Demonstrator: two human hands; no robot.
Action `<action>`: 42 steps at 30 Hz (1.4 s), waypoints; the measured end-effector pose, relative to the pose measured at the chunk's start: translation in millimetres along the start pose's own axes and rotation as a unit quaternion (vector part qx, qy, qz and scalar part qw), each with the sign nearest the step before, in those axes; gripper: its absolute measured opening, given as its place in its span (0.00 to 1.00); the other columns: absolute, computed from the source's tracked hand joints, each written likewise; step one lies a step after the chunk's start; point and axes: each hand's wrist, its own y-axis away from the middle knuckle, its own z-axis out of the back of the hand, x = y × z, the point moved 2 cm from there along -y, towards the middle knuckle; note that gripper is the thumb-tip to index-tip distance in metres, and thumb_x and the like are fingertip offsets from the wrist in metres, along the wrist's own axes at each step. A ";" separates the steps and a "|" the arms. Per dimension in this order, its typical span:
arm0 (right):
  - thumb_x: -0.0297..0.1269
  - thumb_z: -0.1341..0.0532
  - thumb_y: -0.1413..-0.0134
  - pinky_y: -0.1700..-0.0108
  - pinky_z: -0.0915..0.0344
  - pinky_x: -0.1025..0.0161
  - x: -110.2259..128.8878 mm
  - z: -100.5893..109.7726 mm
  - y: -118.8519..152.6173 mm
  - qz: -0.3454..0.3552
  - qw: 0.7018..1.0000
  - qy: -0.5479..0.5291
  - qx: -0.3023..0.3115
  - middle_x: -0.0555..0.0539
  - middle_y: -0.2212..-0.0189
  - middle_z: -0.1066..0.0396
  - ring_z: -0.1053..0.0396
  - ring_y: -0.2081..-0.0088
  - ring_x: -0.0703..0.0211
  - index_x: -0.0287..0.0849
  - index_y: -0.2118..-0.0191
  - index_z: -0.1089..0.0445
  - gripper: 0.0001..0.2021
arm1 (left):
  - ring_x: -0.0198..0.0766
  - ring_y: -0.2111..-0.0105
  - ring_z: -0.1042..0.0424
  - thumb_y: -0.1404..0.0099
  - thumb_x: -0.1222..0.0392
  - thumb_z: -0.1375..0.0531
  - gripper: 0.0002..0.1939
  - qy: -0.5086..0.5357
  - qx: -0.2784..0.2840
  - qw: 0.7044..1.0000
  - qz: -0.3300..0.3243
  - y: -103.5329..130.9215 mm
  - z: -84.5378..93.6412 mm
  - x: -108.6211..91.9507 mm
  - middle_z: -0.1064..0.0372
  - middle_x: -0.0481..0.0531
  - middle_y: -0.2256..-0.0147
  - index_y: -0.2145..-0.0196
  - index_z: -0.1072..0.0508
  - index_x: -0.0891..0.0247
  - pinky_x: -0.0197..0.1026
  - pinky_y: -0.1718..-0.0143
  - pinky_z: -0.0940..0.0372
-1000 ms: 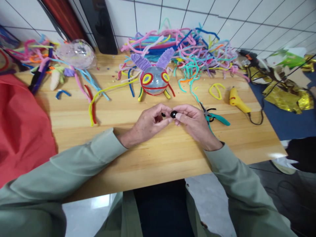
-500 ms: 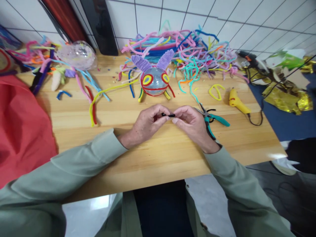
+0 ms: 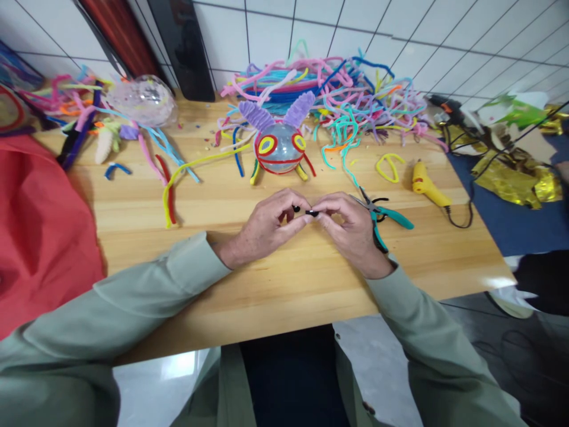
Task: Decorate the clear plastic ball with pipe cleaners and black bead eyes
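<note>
Above the table's middle, my left hand (image 3: 273, 224) and my right hand (image 3: 349, 228) meet at the fingertips. Both pinch a short black piece of pipe cleaner (image 3: 312, 213), mostly covered by the fingers. Just beyond them stands a clear ball figure (image 3: 280, 151) with purple fuzzy ears, yellow-and-red ringed eyes and a red mouth line. Beside my right hand lie teal-handled pliers (image 3: 377, 212), jaws apart, with a thin black strip next to them. A long yellow pipe cleaner (image 3: 195, 161) and a red one (image 3: 168, 187) lie left of the figure.
A tangled heap of coloured pipe cleaners (image 3: 306, 83) lies along the tiled wall. At right are a yellow hot glue gun (image 3: 429, 187) with its cord and gold foil (image 3: 502, 175). Red cloth (image 3: 44, 231) covers the left side, near a clear plastic ball (image 3: 142, 101).
My fingertips have shifted slightly around the black piece, which now sits a little lower and further right between them. Everything on the table stays in place.
</note>
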 end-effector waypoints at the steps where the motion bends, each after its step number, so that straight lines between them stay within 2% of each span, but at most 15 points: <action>1: 0.35 0.32 0.35 0.58 0.27 0.53 0.5 0.2 0.0 -0.005 1.000 0.003 0.002 0.48 0.64 0.19 0.25 0.63 0.53 0.52 0.61 0.19 0.04 | 0.32 0.69 0.30 0.24 0.58 0.35 0.04 -0.002 0.002 1.000 0.003 -0.1 0.0 0.3 0.24 0.50 0.63 0.56 0.24 0.60 0.36 0.67 0.33; 7: 0.35 0.32 0.36 0.58 0.28 0.55 1.6 -0.1 0.5 -0.023 1.000 0.002 0.013 0.49 0.64 0.19 0.25 0.64 0.54 0.52 0.58 0.19 0.05 | 0.33 0.68 0.29 0.22 0.56 0.37 0.05 -0.017 0.011 1.000 -0.005 0.1 -0.2 0.5 0.23 0.52 0.62 0.55 0.24 0.60 0.37 0.66 0.34; 13: 0.32 0.33 0.35 0.59 0.29 0.56 0.3 -0.8 0.2 -0.011 0.999 -0.025 0.035 0.49 0.62 0.19 0.25 0.63 0.56 0.50 0.57 0.20 0.05 | 0.36 0.66 0.29 0.22 0.59 0.39 0.03 -0.045 0.027 0.998 -0.028 1.8 -2.3 0.2 0.25 0.51 0.63 0.56 0.27 0.59 0.39 0.63 0.33; 17: 0.38 0.32 0.33 0.57 0.29 0.56 -2.7 -2.0 1.1 -0.030 0.997 -0.046 0.052 0.48 0.62 0.21 0.25 0.62 0.55 0.48 0.58 0.21 0.02 | 0.37 0.64 0.29 0.22 0.60 0.40 0.03 -0.051 0.042 0.998 -0.020 2.5 -2.9 1.5 0.27 0.50 0.63 0.58 0.29 0.59 0.39 0.61 0.33; 20: 0.45 0.32 0.31 0.56 0.29 0.56 -5.1 -3.1 2.4 -0.058 0.994 -0.065 0.059 0.48 0.62 0.22 0.25 0.61 0.55 0.48 0.58 0.22 0.07 | 0.36 0.66 0.30 0.22 0.61 0.41 0.04 -0.045 0.058 0.997 0.007 2.1 -1.9 0.8 0.28 0.49 0.64 0.59 0.30 0.59 0.38 0.63 0.34; 23: 0.49 0.32 0.32 0.55 0.28 0.55 -6.6 -3.5 3.5 -0.073 0.993 -0.072 0.056 0.48 0.62 0.22 0.25 0.60 0.54 0.49 0.57 0.21 0.10 | 0.33 0.70 0.31 0.24 0.62 0.40 0.01 -0.033 0.053 0.997 0.034 1.7 -0.3 -1.0 0.28 0.46 0.65 0.57 0.29 0.59 0.36 0.66 0.36; 26: 0.48 0.31 0.32 0.54 0.28 0.54 -6.9 -3.5 4.2 -0.074 0.994 -0.070 0.048 0.48 0.62 0.22 0.25 0.60 0.54 0.50 0.57 0.21 0.08 | 0.32 0.70 0.30 0.24 0.63 0.40 0.01 -0.025 0.046 0.998 0.045 2.0 0.1 -1.5 0.26 0.46 0.65 0.56 0.29 0.60 0.35 0.67 0.35; 31: 0.47 0.28 0.36 0.55 0.26 0.55 -7.2 -4.6 5.2 -0.098 0.991 -0.084 0.025 0.49 0.64 0.21 0.24 0.62 0.55 0.49 0.58 0.21 0.09 | 0.34 0.64 0.24 0.23 0.64 0.42 0.07 -0.025 0.034 0.999 0.033 3.0 -0.4 -0.8 0.20 0.50 0.60 0.50 0.27 0.60 0.37 0.62 0.30; 34: 0.45 0.27 0.39 0.56 0.26 0.56 -7.3 -5.7 5.5 -0.120 0.987 -0.109 0.017 0.49 0.64 0.20 0.24 0.63 0.56 0.48 0.59 0.21 0.08 | 0.35 0.61 0.22 0.23 0.64 0.42 0.07 -0.041 0.033 0.999 0.010 2.7 -0.4 -1.9 0.19 0.51 0.59 0.51 0.25 0.60 0.38 0.58 0.29; 38: 0.44 0.26 0.41 0.57 0.24 0.57 -7.8 -7.1 5.6 -0.143 0.977 -0.159 0.018 0.50 0.65 0.20 0.23 0.63 0.57 0.48 0.60 0.20 0.08 | 0.33 0.66 0.25 0.24 0.65 0.42 0.05 -0.042 0.032 0.999 0.011 1.9 0.2 -2.8 0.21 0.49 0.63 0.54 0.26 0.60 0.36 0.63 0.31; 42: 0.50 0.25 0.42 0.58 0.23 0.58 -8.4 -6.8 4.5 -0.158 0.971 -0.180 0.020 0.50 0.66 0.19 0.22 0.65 0.58 0.48 0.59 0.20 0.13 | 0.32 0.69 0.28 0.25 0.64 0.41 0.02 -0.024 0.039 0.998 0.053 2.1 -0.9 -1.3 0.25 0.46 0.68 0.58 0.28 0.60 0.35 0.66 0.34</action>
